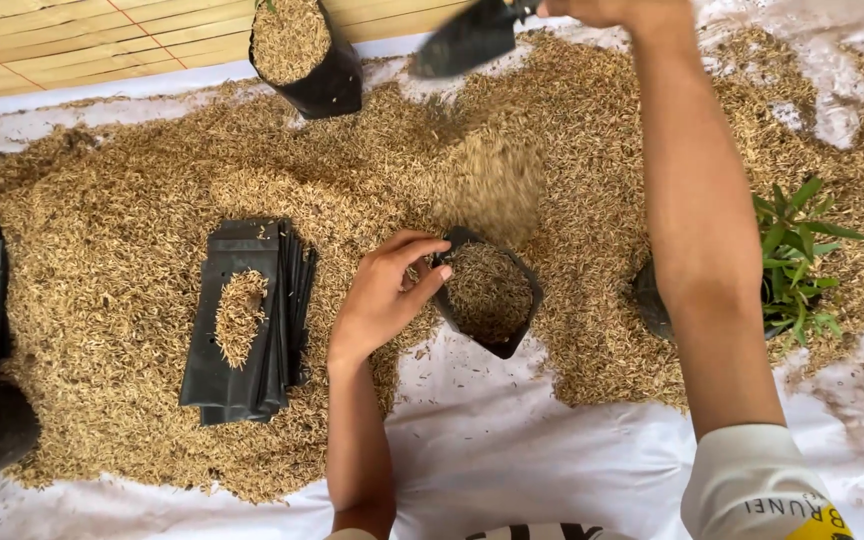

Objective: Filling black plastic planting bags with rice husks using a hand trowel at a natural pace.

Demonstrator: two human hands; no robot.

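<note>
Open black grow bag (488, 300) half full of rice husks near the white sheet's (512, 450) middle, left hand (382, 295) pinching its rim, right hand (607, 10) at the far edge closed on one tilted dark scoop (467, 40) spilling husks, one stack of flat bags (247, 320) left, one filled bag (302, 55) beyond.

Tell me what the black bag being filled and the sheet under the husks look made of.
The black bag looks like thin, soft plastic film: its rim bends under the left hand. The white sheet seems plastic or woven tarp, wrinkled and dull; which one is unclear.
</note>
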